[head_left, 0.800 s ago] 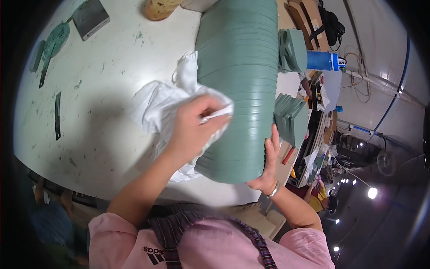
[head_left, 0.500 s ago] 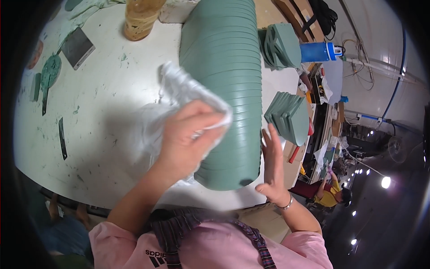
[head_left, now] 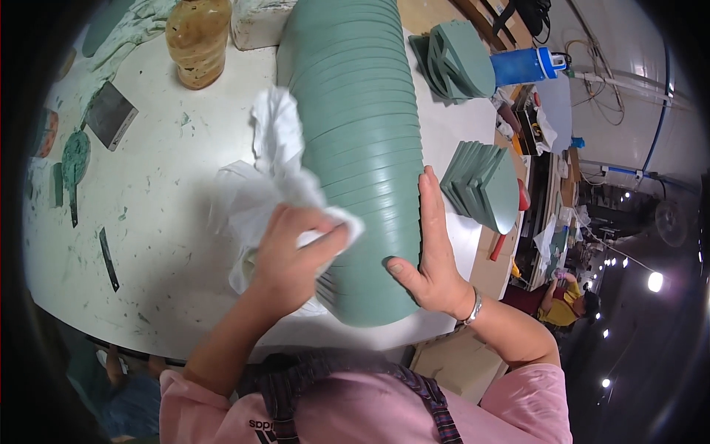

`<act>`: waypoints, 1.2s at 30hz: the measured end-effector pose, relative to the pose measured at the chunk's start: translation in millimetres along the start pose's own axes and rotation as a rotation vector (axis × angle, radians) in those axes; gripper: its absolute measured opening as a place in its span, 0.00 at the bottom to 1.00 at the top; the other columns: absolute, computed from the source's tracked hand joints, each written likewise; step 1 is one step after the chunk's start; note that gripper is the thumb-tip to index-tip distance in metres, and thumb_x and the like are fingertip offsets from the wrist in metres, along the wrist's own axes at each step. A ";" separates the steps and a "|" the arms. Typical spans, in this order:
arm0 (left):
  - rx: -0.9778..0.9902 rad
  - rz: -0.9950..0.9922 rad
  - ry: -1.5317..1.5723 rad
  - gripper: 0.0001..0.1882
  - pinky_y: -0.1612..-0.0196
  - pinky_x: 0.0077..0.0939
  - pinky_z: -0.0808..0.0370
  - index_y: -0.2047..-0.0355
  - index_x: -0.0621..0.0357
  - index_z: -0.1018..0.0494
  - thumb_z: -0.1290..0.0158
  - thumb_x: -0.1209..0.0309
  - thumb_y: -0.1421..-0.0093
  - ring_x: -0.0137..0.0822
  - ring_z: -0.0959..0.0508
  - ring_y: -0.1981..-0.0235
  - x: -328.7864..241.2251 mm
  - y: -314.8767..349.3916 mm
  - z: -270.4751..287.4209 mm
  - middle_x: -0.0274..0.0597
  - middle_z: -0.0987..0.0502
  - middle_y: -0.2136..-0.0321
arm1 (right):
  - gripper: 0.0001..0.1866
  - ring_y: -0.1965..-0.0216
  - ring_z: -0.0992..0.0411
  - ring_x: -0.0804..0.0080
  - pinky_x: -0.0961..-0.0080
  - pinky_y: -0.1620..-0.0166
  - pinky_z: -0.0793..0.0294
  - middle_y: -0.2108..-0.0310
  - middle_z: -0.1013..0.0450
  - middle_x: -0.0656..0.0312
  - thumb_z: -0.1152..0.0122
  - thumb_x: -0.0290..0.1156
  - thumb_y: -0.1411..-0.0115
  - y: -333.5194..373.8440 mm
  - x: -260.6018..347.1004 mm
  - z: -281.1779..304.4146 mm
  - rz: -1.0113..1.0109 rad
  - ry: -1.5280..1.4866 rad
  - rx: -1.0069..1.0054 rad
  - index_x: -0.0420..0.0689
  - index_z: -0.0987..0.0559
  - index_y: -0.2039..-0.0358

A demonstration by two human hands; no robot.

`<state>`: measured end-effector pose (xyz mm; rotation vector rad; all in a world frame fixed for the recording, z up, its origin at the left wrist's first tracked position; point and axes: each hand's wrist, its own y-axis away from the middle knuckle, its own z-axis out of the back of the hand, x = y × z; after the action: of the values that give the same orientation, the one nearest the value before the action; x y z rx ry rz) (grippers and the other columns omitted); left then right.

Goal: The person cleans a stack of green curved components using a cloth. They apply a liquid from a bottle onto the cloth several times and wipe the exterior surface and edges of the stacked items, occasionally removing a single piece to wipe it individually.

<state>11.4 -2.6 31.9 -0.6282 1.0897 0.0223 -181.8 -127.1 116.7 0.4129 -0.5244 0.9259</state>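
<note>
My left hand has its fingers closed around a white cloth against the green disc stack; my right hand lies flat, fingers open, along its side.

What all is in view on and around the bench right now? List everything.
stack of discs: one long stack, green, lying along table centre
white cloth: one, against the stack's left side
table: one, white, paint-flecked
jar: one, amber, far left
smaller disc piles: two, green, right of stack
blue bottle: one, far right
scraper tools: several, left edge
left hand: presses the cloth on the stack
right hand: flat on the stack's right side
</note>
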 end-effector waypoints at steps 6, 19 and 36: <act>-0.033 -0.034 0.019 0.20 0.64 0.36 0.30 0.62 0.59 0.18 0.48 0.84 0.56 0.43 0.30 0.66 2.7 -13.7 -4.8 0.40 0.29 0.66 | 0.57 0.25 0.65 0.34 0.52 0.27 0.58 0.27 0.69 0.31 0.36 0.48 0.40 -1.8 1.7 -0.6 -0.003 0.025 -0.004 0.36 0.63 0.26; -0.014 -0.162 -0.101 0.19 0.61 0.34 0.32 0.61 0.50 0.16 0.44 0.78 0.55 0.40 0.29 0.67 14.9 -6.6 0.4 0.34 0.28 0.68 | 0.58 0.25 0.67 0.34 0.51 0.27 0.60 0.27 0.69 0.31 0.36 0.49 0.41 -2.4 0.3 -2.5 -0.035 0.020 0.012 0.35 0.64 0.26; -0.024 0.055 -0.194 0.20 0.60 0.32 0.31 0.58 0.54 0.16 0.42 0.80 0.53 0.40 0.28 0.65 46.3 67.7 2.7 0.36 0.28 0.66 | 0.59 0.25 0.64 0.38 0.54 0.27 0.59 0.26 0.64 0.34 0.35 0.50 0.44 4.5 -1.8 -3.5 -0.088 -0.001 -0.032 0.37 0.61 0.26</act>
<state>14.5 41.6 -37.2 -0.6043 0.9199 0.1413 -185.6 -123.9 113.4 0.4047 -0.5179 0.8321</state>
